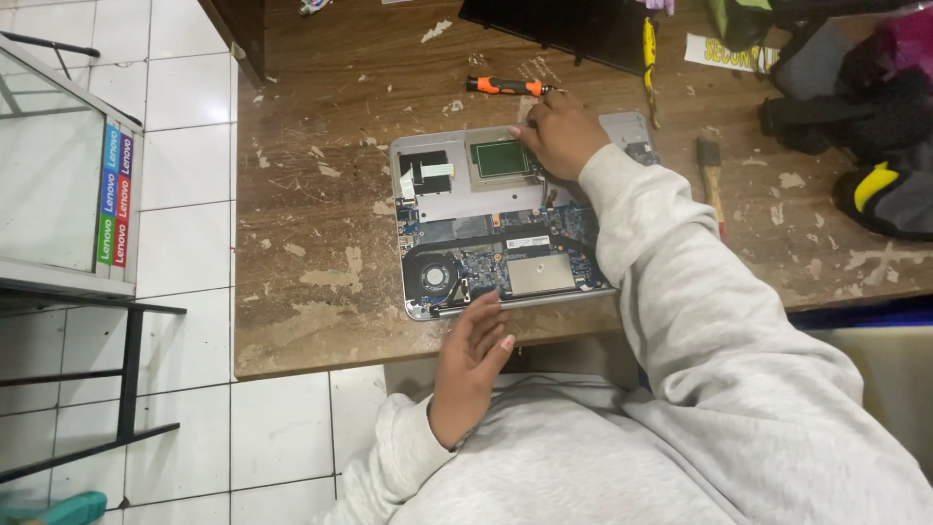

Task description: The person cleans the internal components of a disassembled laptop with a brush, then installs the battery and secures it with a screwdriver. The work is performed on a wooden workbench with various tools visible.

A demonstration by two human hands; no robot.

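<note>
Resting curled on the opened laptop (505, 219), right hand (562, 131); left hand (471, 365) fingers loosely together.

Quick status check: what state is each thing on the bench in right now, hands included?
Laptop: bottom cover off, board and fan exposed, lying flat on the wooden table.
Right hand: reaching over the laptop's far edge, fingers on the chassis beside the green panel.
Left hand: open, fingertips against the laptop's near edge.
Orange-handled screwdriver: lying loose, untouched.
Brush: lying flat, untouched.
</note>
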